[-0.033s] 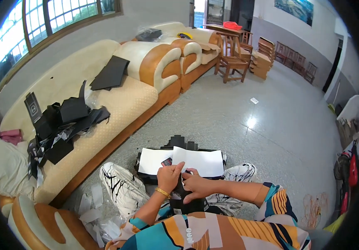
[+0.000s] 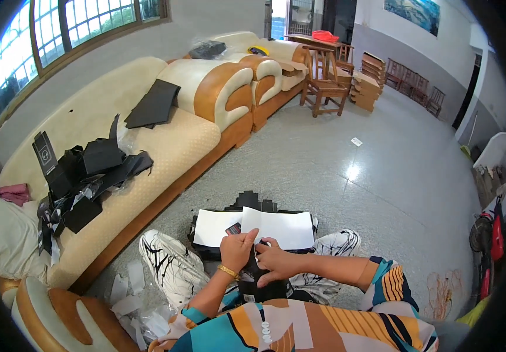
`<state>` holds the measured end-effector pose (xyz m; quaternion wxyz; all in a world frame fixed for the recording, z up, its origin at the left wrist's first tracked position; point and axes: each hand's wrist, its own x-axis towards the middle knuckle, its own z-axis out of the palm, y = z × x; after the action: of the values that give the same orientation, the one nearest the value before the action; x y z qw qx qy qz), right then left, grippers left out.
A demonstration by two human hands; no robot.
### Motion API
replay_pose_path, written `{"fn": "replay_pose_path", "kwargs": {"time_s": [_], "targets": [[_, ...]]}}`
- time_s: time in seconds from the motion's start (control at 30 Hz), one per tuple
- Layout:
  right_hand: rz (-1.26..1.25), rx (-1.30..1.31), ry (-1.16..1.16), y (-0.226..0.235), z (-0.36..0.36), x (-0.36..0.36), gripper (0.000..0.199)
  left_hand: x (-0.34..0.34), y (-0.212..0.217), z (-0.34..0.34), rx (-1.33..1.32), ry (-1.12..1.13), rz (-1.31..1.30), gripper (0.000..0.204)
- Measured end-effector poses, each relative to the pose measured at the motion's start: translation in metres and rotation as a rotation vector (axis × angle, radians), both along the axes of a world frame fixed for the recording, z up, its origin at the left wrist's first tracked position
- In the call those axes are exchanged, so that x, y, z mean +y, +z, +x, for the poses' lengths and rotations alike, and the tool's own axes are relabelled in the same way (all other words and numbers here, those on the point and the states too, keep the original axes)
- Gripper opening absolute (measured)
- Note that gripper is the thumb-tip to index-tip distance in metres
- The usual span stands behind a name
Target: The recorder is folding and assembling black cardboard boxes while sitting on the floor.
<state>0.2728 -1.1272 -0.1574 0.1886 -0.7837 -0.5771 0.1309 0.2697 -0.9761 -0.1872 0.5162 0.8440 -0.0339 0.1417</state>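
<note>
In my lap stands a black box [image 2: 257, 289] with a small pale label low on its front. My left hand [image 2: 238, 252], a gold bracelet at its wrist, is closed at the box's upper left edge, thumb pointing up. From the right, my right hand [image 2: 273, 261] grips the top of the box, its fingers curled close to my left thumb. The box's upper part is mostly hidden by my hands. Just beyond them, white paper sheets [image 2: 279, 227] lie across a wide black tray-like thing [image 2: 209, 253]. A small dark card with red marks [image 2: 233, 229] shows beside my left hand.
A cream sofa [image 2: 188, 138] on the left carries a heap of black cardboard pieces [image 2: 85, 170] and a flat black sheet [image 2: 154, 104]. Paper scraps and clear plastic [image 2: 138, 311] litter the floor at my left. A wooden chair [image 2: 325, 88] and stacked cardboard [image 2: 365, 88] stand farther off.
</note>
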Motion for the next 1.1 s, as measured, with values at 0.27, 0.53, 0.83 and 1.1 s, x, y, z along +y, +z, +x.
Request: {"fn": "replay_pose_path", "kwargs": {"time_s": [0.27,0.53,0.83,1.1], "targets": [[-0.101,-0.082,-0.138,-0.001,-0.006,0.004,0.05,0.006,-0.02,0.011,0.038,-0.016,0.062,0.055],[-0.062,-0.091,-0.069,-0.011,0.004,0.005,0.053,0.009,-0.024,0.013,0.037,-0.02,-0.008,0.046],[-0.131,0.041,-0.061,-0.017,0.014,0.013,0.047,0.018,-0.043,0.012,0.021,-0.036,-0.089,0.051],[-0.117,-0.135,-0.114,-0.014,0.006,0.016,0.044,0.018,-0.059,0.021,0.039,-0.045,-0.101,0.053]]}}
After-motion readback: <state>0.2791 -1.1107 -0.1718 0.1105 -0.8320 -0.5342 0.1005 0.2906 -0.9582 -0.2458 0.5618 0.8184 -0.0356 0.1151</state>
